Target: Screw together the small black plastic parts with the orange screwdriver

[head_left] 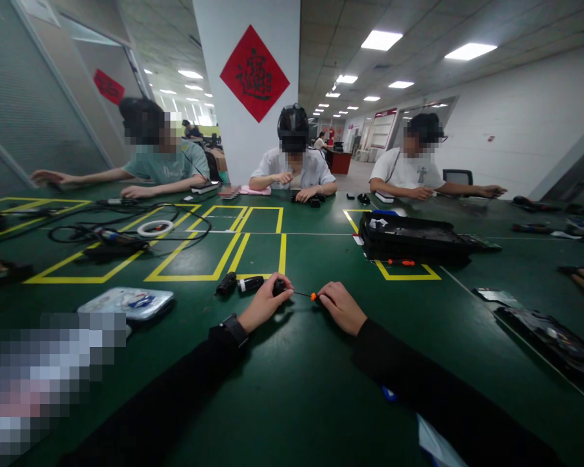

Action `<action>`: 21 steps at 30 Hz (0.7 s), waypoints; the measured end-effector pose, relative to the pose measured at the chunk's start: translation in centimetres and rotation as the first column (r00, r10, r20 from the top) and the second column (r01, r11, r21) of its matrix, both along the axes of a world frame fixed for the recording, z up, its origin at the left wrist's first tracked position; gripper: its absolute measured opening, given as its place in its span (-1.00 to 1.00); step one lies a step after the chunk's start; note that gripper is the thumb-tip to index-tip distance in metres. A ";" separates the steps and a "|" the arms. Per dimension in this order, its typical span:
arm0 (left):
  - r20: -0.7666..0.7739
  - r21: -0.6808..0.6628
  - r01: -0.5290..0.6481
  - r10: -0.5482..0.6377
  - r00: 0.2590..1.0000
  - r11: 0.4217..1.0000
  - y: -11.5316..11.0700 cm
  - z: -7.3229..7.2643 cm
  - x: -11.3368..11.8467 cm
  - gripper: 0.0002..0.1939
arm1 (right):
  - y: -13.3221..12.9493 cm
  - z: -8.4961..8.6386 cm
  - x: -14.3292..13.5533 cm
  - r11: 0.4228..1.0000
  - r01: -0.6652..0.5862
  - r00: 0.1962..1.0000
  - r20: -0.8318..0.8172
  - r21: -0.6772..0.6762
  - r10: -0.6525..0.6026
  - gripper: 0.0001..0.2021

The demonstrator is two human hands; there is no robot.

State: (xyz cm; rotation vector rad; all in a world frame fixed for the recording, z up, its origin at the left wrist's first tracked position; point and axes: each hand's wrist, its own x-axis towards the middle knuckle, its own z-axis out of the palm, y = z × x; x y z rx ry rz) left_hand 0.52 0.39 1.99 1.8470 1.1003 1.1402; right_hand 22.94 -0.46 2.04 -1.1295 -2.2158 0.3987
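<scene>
My left hand [267,301] is closed around a small black object [279,287], from which a thin dark shaft or wire [302,294] runs to the right. At its far end sits a small orange piece [313,297], pinched by the fingertips of my right hand [341,307]. Both hands are just above the green table [292,389]. Just left of my left hand lie a black cylindrical item [226,284] and a black one with a white band [250,284].
A black tray [409,235] with orange pieces [407,263] by its front edge stands ahead right. Cables [121,233] lie ahead left, a tin case [129,302] nearer. Open dark housing [549,337] is at right. Three people sit opposite; other hands show at both sides.
</scene>
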 end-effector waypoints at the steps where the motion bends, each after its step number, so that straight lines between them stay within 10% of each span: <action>1: -0.001 0.006 0.003 -0.003 1.000 1.000 0.0 0.0 0.0 -0.84 | 0.0 0.0 0.0 1.000 -0.003 1.000 0.005 0.000 0.003 -0.78; 21: -0.008 0.006 0.016 -0.016 1.000 1.000 -0.1 -0.1 -0.1 -0.82 | -0.2 -0.3 0.0 0.998 0.016 0.992 -0.121 -0.053 -0.022 -0.87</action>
